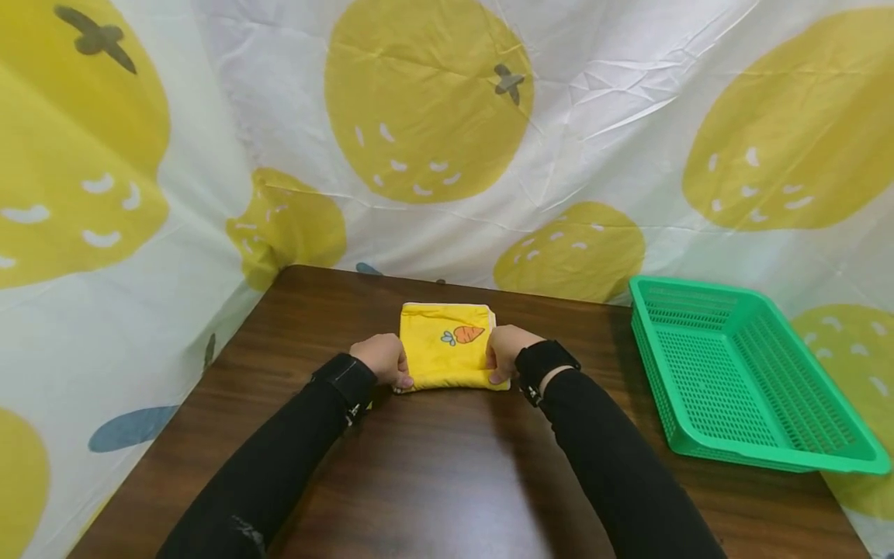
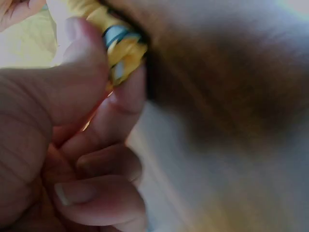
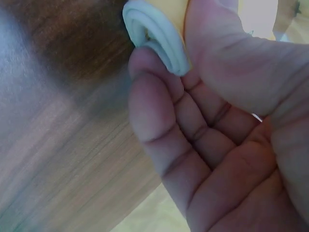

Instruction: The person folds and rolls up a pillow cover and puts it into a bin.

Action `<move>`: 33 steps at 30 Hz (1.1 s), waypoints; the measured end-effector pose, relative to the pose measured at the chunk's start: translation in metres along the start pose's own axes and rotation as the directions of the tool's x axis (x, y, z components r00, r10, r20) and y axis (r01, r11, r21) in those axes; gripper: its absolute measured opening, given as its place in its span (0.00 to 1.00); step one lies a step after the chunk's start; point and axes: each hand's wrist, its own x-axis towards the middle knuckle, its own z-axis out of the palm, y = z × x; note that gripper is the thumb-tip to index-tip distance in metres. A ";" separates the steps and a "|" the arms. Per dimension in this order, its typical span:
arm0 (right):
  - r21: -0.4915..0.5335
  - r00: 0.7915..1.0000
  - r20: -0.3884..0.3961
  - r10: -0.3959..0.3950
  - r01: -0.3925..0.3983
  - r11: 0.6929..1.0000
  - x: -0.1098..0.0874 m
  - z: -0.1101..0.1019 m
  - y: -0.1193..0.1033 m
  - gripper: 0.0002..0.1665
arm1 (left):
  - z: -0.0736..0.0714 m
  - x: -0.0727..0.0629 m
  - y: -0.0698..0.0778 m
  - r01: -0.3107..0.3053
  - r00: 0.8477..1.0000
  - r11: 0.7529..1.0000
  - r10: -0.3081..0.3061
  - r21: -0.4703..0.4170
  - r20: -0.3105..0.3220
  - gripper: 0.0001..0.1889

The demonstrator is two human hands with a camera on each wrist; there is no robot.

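A yellow cloth (image 1: 441, 359) with a carrot print and white edging lies on the brown table, its near edge rolled up. At the left end of that roll, my left hand (image 1: 382, 359) pinches the fabric between thumb and fingers. My right hand (image 1: 510, 351) grips the right end in the same way. In the left wrist view the bunched roll end (image 2: 128, 55) pokes out between thumb and forefinger. Layered white edging (image 3: 157, 34) curls over at the fingertips in the right wrist view.
A green plastic basket (image 1: 680, 404) with slotted walls stands at the table's right side. The wooden table (image 1: 447, 466) reaches back to a white curtain (image 1: 587, 140) printed with yellow fruit, which hangs behind and on both sides.
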 end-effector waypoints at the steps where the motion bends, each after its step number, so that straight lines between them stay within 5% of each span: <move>1: -0.011 1.000 -0.007 -0.011 0.011 1.000 0.000 0.002 0.000 0.12 | -0.005 0.001 0.006 0.031 0.998 0.999 -0.032 0.019 0.047 0.17; 4: 0.002 0.996 -0.069 -0.055 0.056 0.998 -0.005 0.006 0.002 0.11 | -0.015 0.011 0.016 0.063 0.984 0.990 -0.082 0.125 0.158 0.19; 7: 0.056 0.979 -0.180 -0.092 0.103 0.993 -0.014 0.010 0.004 0.12 | -0.027 0.016 0.031 0.039 0.949 0.944 -0.137 0.328 0.283 0.22; 10: 0.056 0.948 -0.290 -0.132 0.154 0.986 -0.023 0.015 0.004 0.11 | -0.034 0.016 0.044 0.015 0.928 0.883 -0.187 0.470 0.321 0.24; 11: 0.029 0.937 -0.316 -0.149 0.167 0.986 -0.026 0.017 0.003 0.10 | -0.036 0.014 0.048 0.011 0.930 0.866 -0.192 0.500 0.313 0.24; 16: -0.165 0.884 -0.406 -0.230 0.176 0.970 -0.037 0.029 -0.004 0.15 | -0.052 -0.013 0.068 0.064 0.955 0.887 -0.188 0.457 0.232 0.26; 23: -0.231 0.866 -0.459 -0.199 0.100 0.968 -0.042 0.044 -0.010 0.16 | -0.067 -0.041 0.081 0.057 0.972 0.900 -0.149 0.431 0.182 0.26; 27: -0.199 0.871 -0.462 -0.170 0.086 0.976 -0.039 0.050 -0.009 0.14 | -0.064 -0.042 0.079 0.064 0.974 0.905 -0.148 0.420 0.170 0.28; 33: -0.153 0.878 -0.457 -0.145 0.083 0.985 -0.037 0.048 -0.007 0.09 | -0.041 -0.014 0.051 0.075 0.996 0.927 -0.089 0.367 0.021 0.31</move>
